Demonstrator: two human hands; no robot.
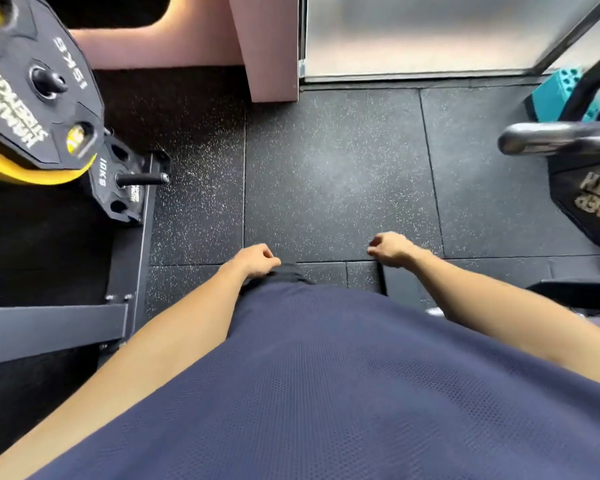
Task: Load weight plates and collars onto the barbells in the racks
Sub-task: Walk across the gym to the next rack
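Head view looking straight down over a navy mesh shirt (343, 393) at speckled rubber floor (336, 168). Left hand (257, 259) and right hand (390, 249) are hanging in front of the body, both loosely curled w/ fingers bent in, gripping nothing. Weight plates are sitting on storage pegs at left: black 15 kg plate (39, 95) up top w/ yellow plate (25, 169) behind it, smaller 10 kg plate (118, 185) lower, just beside. Barbell end (555, 138), bare chrome sleeve, is sticking in from right edge, well apart from hands. Another black plate (589, 199) is showing below it. Teal block (558, 88) near top right; no collars seen.
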